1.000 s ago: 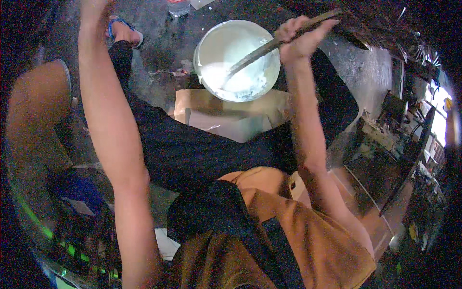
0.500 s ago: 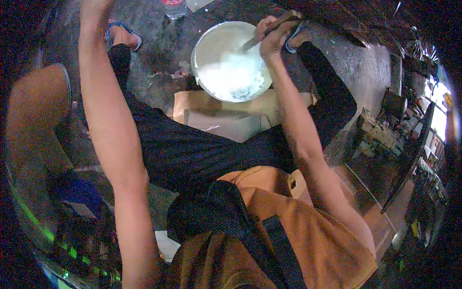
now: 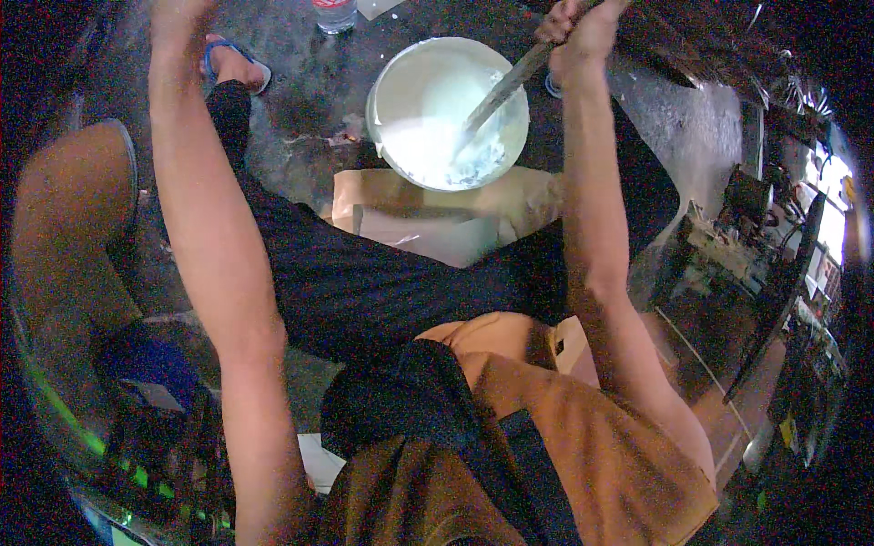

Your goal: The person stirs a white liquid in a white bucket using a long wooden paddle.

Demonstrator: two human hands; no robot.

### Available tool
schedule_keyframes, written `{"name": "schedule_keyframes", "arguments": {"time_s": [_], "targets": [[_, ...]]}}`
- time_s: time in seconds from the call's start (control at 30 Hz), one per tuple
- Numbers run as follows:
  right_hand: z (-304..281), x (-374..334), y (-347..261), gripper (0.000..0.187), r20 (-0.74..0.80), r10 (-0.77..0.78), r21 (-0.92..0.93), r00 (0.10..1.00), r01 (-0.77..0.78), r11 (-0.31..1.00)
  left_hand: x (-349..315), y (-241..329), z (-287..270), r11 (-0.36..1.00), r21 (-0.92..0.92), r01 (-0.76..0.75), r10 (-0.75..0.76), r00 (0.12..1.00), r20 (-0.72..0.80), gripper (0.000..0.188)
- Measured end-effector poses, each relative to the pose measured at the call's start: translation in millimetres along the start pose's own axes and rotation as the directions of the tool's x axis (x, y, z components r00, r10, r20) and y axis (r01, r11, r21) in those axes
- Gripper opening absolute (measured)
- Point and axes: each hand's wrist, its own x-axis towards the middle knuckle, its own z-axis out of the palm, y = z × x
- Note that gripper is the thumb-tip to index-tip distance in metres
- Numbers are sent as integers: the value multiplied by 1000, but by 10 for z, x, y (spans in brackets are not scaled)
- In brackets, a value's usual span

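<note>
Off-white on the bucket (image 3: 414,68), glaring white on its contents (image 3: 437,150) (flecked with grey toward the near edge). Grey-brown along the stick (image 3: 501,96), tan on the cardboard-like piece (image 3: 364,189). Plain black across the trousers (image 3: 410,287), orange-brown over the shirt (image 3: 592,437), black again down the strap (image 3: 535,460). Blue and whitish on the sandal (image 3: 263,75), red on the clear bottle (image 3: 335,16), pale specks over the dark grey floor (image 3: 305,91).

Room over bucket (image 3: 410,68) left of stick (image 3: 503,94); stick bars upper right.

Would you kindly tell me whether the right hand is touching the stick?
Touching: the head view shows the right hand closed around the upper part of the stick.
</note>
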Motion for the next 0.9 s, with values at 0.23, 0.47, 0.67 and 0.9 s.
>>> {"name": "schedule_keyframes", "arguments": {"time_s": [0.23,0.47,0.67,0.9], "targets": [[299,-97,198,70,186,-331,162,925,304,939,-67,27,-192,996,92,23,-18,998,-55,34],[-317,639,1725,56,181,-225,-2,957,229,973,-63,64,28,998,63,32,-31,999,-23,34],[122,223,904,79,-44,-156,-372,987,128,919,-26,59,-52,999,49,-10,12,999,-38,34],[65,263,-98,75,-37,21,-90,999,-24,996,-23,105,11,999,-29,-34,33,999,-18,34]]}}
